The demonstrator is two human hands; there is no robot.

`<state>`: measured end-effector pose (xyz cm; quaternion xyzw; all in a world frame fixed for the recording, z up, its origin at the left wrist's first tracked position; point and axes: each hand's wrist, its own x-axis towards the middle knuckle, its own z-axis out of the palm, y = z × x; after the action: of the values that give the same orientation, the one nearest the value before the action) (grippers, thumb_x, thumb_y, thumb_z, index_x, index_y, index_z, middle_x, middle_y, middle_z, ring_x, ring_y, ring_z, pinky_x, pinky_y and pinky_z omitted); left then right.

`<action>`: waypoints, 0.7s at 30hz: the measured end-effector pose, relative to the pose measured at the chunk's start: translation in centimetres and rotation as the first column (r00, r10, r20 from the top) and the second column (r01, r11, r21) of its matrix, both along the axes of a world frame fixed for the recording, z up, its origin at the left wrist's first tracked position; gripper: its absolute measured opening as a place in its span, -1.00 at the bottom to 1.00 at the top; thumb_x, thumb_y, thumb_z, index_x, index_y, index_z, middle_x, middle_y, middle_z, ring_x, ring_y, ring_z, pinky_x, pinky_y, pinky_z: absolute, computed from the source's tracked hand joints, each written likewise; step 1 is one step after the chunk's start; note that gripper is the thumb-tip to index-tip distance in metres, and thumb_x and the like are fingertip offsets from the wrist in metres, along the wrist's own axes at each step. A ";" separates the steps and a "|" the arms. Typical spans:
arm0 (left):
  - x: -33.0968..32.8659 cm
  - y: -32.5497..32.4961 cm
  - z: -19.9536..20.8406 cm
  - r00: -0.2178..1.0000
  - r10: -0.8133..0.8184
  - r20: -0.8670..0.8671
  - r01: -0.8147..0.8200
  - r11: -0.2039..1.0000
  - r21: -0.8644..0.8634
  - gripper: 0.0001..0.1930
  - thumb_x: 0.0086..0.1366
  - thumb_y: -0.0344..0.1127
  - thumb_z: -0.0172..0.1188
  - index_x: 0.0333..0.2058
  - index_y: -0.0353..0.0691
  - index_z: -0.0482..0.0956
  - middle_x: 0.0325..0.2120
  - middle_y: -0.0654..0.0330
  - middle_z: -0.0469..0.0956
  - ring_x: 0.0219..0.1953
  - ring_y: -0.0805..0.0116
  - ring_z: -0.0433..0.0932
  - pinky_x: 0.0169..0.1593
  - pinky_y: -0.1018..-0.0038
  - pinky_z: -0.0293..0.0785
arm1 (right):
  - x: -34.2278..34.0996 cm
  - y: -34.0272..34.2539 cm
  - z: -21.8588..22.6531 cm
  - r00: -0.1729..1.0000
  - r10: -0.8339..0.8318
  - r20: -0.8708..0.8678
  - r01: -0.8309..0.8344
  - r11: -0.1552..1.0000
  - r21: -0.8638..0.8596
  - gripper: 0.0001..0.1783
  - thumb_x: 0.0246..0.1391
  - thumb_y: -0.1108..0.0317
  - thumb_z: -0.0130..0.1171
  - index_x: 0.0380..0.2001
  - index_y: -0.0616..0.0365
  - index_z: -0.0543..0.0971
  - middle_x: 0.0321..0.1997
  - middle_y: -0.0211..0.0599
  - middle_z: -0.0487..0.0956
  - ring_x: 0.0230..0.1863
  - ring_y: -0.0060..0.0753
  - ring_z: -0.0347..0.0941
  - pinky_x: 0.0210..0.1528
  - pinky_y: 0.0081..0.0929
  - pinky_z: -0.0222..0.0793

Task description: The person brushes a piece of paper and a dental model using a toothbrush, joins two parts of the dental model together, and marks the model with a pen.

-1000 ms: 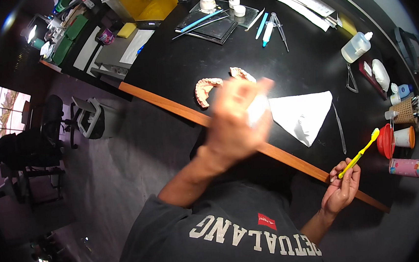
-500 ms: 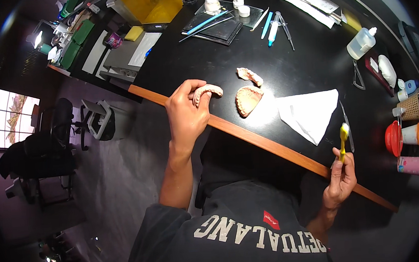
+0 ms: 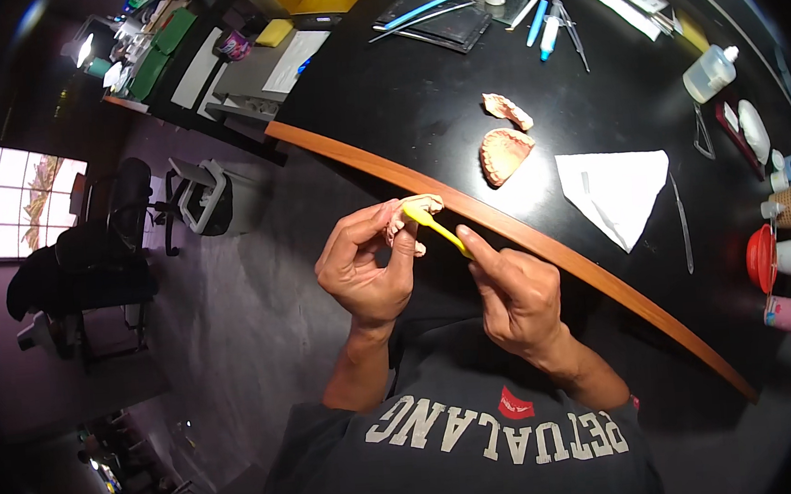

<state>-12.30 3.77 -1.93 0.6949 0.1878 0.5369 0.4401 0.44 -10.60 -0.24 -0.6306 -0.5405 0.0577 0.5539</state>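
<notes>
Yellow toothbrush [image 3: 447, 234] and horseshoe-shaped dental cast [image 3: 430, 201] brought together since earlier frame — my left hand [image 3: 361, 264] pinches the cast, my right hand [image 3: 522, 297] grips the toothbrush — near the desk's [image 3: 385, 108] wooden edge [image 3: 505, 224].

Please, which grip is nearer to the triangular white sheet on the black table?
Right. The right grip, holding the yellow toothbrush, is lower left of the white sheet; the left grip, holding a dental cast, is farther left.
</notes>
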 end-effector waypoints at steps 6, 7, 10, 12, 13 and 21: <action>-0.3 0.2 -0.9 0.995 0.101 0.012 -0.101 0.995 0.018 -0.75 0.26 -0.70 0.43 -0.09 -0.48 0.69 -0.13 -0.10 0.69 -0.24 0.34 0.75 -0.24 0.54 0.81 | 0.1 -2.1 -0.2 0.995 -0.057 -0.077 0.058 0.998 0.001 -0.48 0.17 0.66 0.32 0.23 0.23 0.68 -0.62 -0.24 0.46 -0.65 -0.33 0.35 -0.51 -0.37 0.31; -0.2 0.2 -0.8 0.996 0.091 0.013 -0.091 0.996 0.011 -0.75 0.26 -0.70 0.43 -0.09 -0.48 0.69 -0.13 -0.10 0.69 -0.24 0.34 0.75 -0.24 0.54 0.81 | 0.1 -1.8 0.4 0.995 -0.068 -0.075 0.068 0.998 -0.005 -0.48 0.17 0.66 0.32 0.23 0.23 0.68 -0.62 -0.24 0.46 -0.65 -0.33 0.35 -0.51 -0.37 0.31; 0.0 -0.2 -0.5 0.996 0.065 0.056 -0.068 0.996 0.059 -0.74 0.24 -0.69 0.45 -0.10 -0.45 0.71 -0.12 -0.10 0.71 -0.25 0.35 0.76 -0.26 0.55 0.77 | 0.1 -0.6 0.8 0.997 0.037 -0.066 -0.035 0.999 0.030 -0.44 0.16 0.65 0.32 0.26 0.22 0.65 -0.62 -0.23 0.44 -0.66 -0.30 0.36 -0.51 -0.35 0.31; -0.3 -0.1 -0.5 0.998 0.051 0.031 -0.053 0.995 0.082 -0.72 0.25 -0.73 0.41 -0.07 -0.46 0.67 -0.07 -0.12 0.68 -0.19 0.28 0.76 -0.23 0.51 0.80 | -0.3 -0.1 -1.0 0.997 0.042 -0.070 -0.041 0.999 0.014 -0.43 0.16 0.65 0.32 0.27 0.21 0.64 -0.62 -0.23 0.44 -0.66 -0.29 0.36 -0.51 -0.36 0.31; -0.4 0.1 -0.7 0.999 0.047 0.004 -0.047 0.993 0.108 -0.69 0.26 -0.76 0.37 -0.04 -0.46 0.63 -0.02 -0.14 0.64 -0.14 0.21 0.76 -0.20 0.47 0.84 | -0.5 -0.3 -1.4 0.996 0.039 -0.084 -0.039 0.999 0.008 -0.44 0.17 0.66 0.31 0.26 0.21 0.65 -0.62 -0.24 0.44 -0.66 -0.31 0.36 -0.51 -0.36 0.31; -0.1 0.5 -1.5 0.987 0.157 -0.018 -0.146 0.950 0.276 -0.67 0.16 -0.69 0.50 -0.09 -0.38 0.72 -0.14 -0.09 0.72 -0.17 0.20 0.78 -0.19 0.46 0.80 | -0.5 -2.7 -0.8 0.987 -0.034 -0.157 0.038 0.999 0.023 -0.49 0.20 0.68 0.28 0.23 0.33 0.65 -0.54 -0.18 0.58 -0.61 -0.37 0.44 -0.44 -0.45 0.40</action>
<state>-12.37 4.23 -3.48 0.7430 0.1733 0.5759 0.2937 -0.09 -13.26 -1.03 -0.6267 -0.4844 0.0900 0.6038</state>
